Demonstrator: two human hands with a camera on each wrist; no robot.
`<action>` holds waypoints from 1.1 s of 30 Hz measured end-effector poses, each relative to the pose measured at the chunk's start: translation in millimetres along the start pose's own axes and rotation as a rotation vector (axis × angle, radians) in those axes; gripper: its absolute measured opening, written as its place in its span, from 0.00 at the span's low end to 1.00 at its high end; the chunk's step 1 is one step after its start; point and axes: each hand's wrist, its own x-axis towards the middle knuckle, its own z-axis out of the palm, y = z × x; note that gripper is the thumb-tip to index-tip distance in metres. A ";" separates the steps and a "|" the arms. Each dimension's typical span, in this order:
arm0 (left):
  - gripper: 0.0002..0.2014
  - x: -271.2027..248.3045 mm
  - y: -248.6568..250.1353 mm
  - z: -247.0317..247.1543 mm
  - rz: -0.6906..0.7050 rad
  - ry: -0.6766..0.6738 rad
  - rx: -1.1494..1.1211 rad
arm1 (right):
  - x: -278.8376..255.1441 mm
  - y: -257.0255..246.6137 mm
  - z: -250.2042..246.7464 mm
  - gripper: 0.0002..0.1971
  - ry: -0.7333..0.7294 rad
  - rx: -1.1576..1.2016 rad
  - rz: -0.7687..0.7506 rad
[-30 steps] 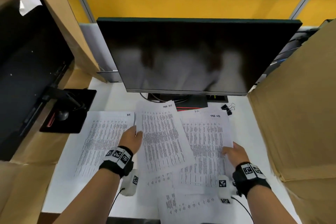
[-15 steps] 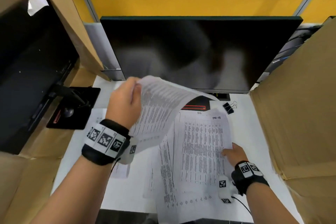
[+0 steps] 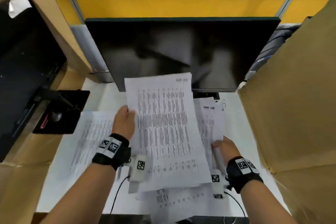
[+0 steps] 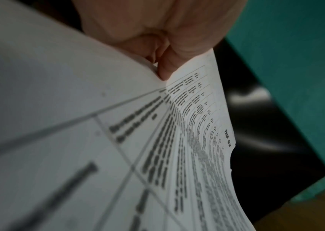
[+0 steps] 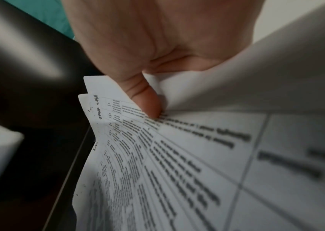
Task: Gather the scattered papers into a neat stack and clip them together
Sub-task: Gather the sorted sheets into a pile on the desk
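the left hand (image 3: 124, 123) pinches a printed sheet (image 3: 165, 129) at its left edge and holds it raised in front of the monitor (image 3: 181, 52). the right hand (image 3: 224, 148) pinches a few overlapped sheets (image 3: 211, 123) lying below the monitor. more papers (image 3: 91, 138) lie flat on the white table (image 3: 236, 114), left of the raised sheet. the paper is thin, light and floppy, so it probably bends and slides easily; holding it at the edges seems best. a binder clip (image 3: 222, 102) waits by the monitor's foot.
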 end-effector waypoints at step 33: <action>0.22 -14.0 -88.1 4.5 -0.358 -0.263 -0.090 | 28.9 8.3 51.3 0.21 -0.008 -0.356 -0.190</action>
